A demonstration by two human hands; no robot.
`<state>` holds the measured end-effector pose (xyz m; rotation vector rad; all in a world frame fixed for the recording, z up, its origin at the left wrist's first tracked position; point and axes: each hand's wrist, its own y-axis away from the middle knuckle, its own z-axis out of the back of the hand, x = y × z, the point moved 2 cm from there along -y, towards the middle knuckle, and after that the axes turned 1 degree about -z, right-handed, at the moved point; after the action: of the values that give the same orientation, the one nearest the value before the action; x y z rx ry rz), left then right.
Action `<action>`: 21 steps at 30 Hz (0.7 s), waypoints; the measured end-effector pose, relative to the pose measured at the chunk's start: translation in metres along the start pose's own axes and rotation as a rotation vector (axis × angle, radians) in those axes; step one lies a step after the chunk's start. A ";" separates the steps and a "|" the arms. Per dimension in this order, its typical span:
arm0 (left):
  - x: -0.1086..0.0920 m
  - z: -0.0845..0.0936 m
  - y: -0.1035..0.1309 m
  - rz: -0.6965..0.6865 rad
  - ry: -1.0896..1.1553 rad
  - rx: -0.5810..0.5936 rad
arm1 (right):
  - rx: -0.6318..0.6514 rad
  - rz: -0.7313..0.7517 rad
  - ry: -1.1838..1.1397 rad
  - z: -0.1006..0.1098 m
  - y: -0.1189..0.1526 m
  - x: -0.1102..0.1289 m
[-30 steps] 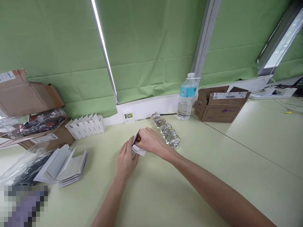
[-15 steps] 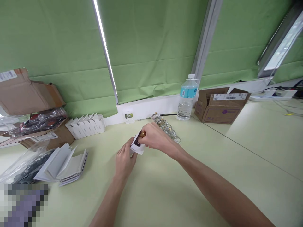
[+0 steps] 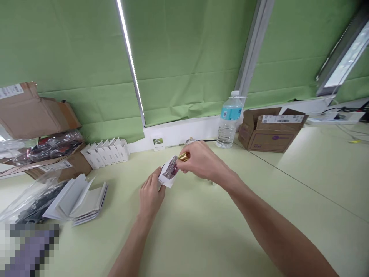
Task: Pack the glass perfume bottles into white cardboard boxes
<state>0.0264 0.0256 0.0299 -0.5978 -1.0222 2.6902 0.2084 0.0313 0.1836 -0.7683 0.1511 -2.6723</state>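
Fingers of the right hand (image 3: 201, 161) pinch a small gold-capped bottle (image 3: 181, 157), its long axis slanting down and left into the open mouth of a small white box (image 3: 167, 177). The left hand (image 3: 151, 194) clasps that box from below, steadying it on the tabletop (image 3: 201, 231) near the far edge (cap end up, toward the right hand). Flat white cartons (image 3: 77, 200) lie toward the left edge; a water bottle (image 3: 229, 123) stands at the far edge.
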 end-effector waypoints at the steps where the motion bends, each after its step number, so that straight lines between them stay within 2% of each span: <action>1: 0.001 0.001 -0.001 0.020 0.011 0.004 | -0.015 0.006 -0.002 0.005 0.002 0.000; 5: 0.005 0.007 -0.005 0.168 0.142 0.012 | -0.049 0.008 -0.020 0.025 0.009 -0.004; 8: 0.012 0.009 -0.009 0.292 0.331 -0.021 | -0.017 -0.014 -0.016 0.028 0.010 -0.007; 13: 0.033 0.007 -0.012 0.458 0.577 -0.119 | 0.107 0.008 -0.011 0.004 -0.005 -0.017; 18: 0.050 0.006 -0.013 0.540 0.687 -0.023 | 0.200 0.059 0.081 -0.025 -0.020 -0.027; 21: 0.056 0.006 -0.013 0.581 0.827 -0.044 | 0.252 0.071 0.160 -0.039 -0.022 -0.027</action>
<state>-0.0261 0.0499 0.0256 -2.0395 -0.7232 2.3653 0.2024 0.0615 0.1411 -0.4632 -0.1151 -2.6166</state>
